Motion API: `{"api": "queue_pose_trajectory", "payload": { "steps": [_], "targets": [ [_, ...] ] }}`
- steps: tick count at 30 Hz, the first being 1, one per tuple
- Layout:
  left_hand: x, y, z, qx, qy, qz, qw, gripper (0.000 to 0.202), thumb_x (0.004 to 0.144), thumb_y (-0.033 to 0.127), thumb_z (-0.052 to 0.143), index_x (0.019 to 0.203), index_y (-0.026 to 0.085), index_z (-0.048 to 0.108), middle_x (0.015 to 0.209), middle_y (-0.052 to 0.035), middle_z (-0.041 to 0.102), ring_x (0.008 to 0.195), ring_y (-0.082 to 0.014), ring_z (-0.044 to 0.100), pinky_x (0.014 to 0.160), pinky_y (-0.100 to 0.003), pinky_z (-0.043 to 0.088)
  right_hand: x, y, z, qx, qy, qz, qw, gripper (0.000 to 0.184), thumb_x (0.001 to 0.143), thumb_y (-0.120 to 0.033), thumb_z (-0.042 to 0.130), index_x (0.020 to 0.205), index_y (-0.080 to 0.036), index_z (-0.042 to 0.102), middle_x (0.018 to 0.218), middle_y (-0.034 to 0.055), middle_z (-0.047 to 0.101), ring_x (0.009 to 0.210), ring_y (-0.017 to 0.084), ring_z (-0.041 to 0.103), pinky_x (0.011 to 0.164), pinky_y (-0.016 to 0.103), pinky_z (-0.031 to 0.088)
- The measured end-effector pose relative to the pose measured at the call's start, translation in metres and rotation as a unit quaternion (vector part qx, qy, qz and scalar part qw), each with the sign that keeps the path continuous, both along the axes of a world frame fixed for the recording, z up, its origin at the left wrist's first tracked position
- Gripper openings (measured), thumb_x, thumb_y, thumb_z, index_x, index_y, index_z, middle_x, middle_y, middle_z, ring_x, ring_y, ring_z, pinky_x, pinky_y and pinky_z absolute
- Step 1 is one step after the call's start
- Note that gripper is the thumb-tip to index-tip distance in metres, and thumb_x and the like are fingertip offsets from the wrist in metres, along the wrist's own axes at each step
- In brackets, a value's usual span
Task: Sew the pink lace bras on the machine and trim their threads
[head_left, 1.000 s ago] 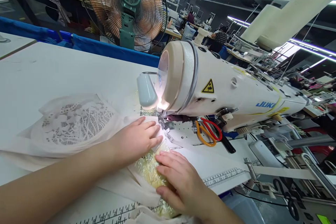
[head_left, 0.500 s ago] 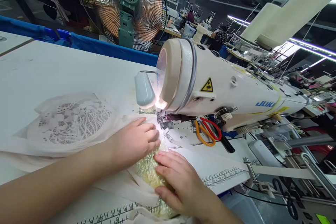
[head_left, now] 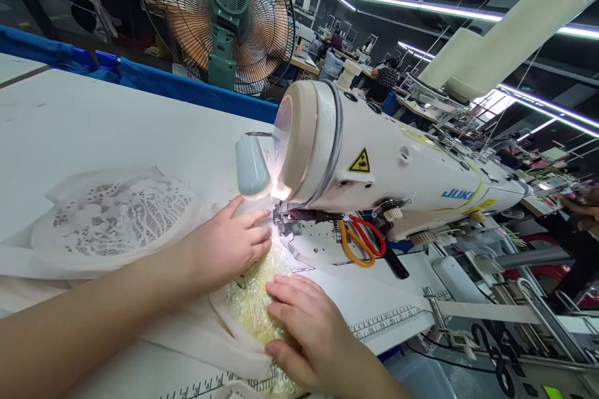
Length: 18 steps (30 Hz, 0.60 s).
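Observation:
My left hand (head_left: 234, 238) lies flat on the pale fabric just left of the sewing machine's presser foot (head_left: 279, 219), its fingers stretched toward the needle area. Nearer to me, my right hand (head_left: 304, 330) rests with fingers apart on a crinkled, shiny yellowish strip (head_left: 255, 305) that runs up to the foot. White sheer fabric with a lace panel (head_left: 124, 215) spreads over the table on the left. The white sewing machine (head_left: 369, 156) stands right of my hands, its small lamp (head_left: 251, 165) lighting the stitching spot.
Scissors with orange and red handles (head_left: 362, 240) lie on the machine bed beneath the arm. Printed rulers (head_left: 388, 324) mark the white tabletop (head_left: 140, 118). A large fan (head_left: 227, 19) stands behind the table. At right is a metal rack with a pale band (head_left: 486, 312). Other people sit farther back.
The view has shifted slightly, so the machine appears a little lower and farther left. Both hands stay on the material, the left one's fingers now slightly more spread.

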<state>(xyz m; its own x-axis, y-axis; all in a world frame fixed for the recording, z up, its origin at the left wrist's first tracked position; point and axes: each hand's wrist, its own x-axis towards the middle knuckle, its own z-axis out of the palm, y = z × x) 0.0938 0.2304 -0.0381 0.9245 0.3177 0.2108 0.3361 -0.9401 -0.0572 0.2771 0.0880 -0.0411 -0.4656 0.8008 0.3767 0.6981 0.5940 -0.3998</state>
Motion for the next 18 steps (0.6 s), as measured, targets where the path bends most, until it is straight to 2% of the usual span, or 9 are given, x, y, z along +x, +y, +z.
{"api": "queue_pose_trajectory", "payload": {
  "steps": [7,13,15,18],
  "targets": [
    [-0.001,0.001,0.000,0.010,-0.016,0.023,1.000,0.029,0.082,0.014,0.055,0.107,0.024,0.067,0.116,-0.0052,0.067,0.124,-0.0298,0.045,0.112,-0.057,0.012,-0.002,-0.001,0.003,0.003,-0.011,0.006,1.000,0.024,0.086,-0.030,0.050,0.103,-0.015,0.057,0.119,0.0130,0.062,0.113,0.022,0.054,0.100,0.037,0.041],
    [-0.001,0.002,0.002,0.015,0.021,0.050,0.998,0.038,0.080,0.006,0.051,0.113,0.021,0.064,0.126,-0.0077,0.061,0.129,-0.0305,0.040,0.109,-0.060,0.015,-0.003,0.001,0.003,0.009,0.022,-0.003,1.000,0.021,0.087,-0.023,0.043,0.100,-0.016,0.058,0.115,0.0102,0.064,0.110,0.020,0.055,0.098,0.036,0.042],
    [-0.001,0.002,0.004,0.008,0.026,0.055,0.998,0.038,0.080,0.007,0.050,0.113,0.020,0.063,0.124,-0.0080,0.062,0.129,-0.0308,0.039,0.109,-0.061,0.017,-0.004,0.001,0.003,0.026,0.040,-0.008,0.999,0.022,0.088,-0.021,0.041,0.101,-0.016,0.058,0.110,0.0107,0.065,0.105,0.020,0.057,0.094,0.036,0.044],
    [0.000,0.003,0.009,-0.015,0.038,0.063,0.997,0.037,0.082,0.006,0.048,0.112,0.020,0.064,0.122,-0.0079,0.063,0.130,-0.0300,0.039,0.109,-0.059,0.018,-0.011,-0.004,0.005,0.050,0.048,-0.018,0.997,0.020,0.087,-0.023,0.044,0.097,-0.017,0.059,0.093,0.0084,0.066,0.086,0.019,0.059,0.078,0.033,0.049]
  ]
}}
